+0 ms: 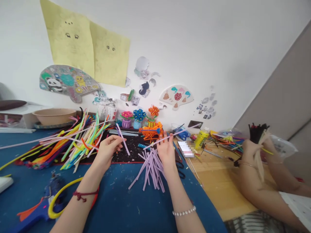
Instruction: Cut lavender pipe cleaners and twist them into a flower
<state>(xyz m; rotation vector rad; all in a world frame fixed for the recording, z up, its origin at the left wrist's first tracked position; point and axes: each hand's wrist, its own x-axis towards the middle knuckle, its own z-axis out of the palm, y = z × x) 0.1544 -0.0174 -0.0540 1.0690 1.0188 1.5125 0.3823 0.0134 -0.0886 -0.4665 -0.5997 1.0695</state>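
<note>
**Lilac held left and right, at opposing slants**

The left hand (109,148) pinches short pipe cleaners (126,147), the clearest one running eleven to five o'clock. Over to the right hand (166,151): fingers extended, it's holding a long pipe cleaner (184,130) slanted eight to two. And the pile of cut strips (151,166)? Four o'clock from the left hand, between seven and eight from the right, the right clearly nearer.

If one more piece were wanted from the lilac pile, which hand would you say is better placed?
Probably the right hand: it is beside the pile of cut lilac pipe cleaners, though it holds a long lilac pipe cleaner. The left hand is farther off and pinches at least one short lilac piece.
</note>
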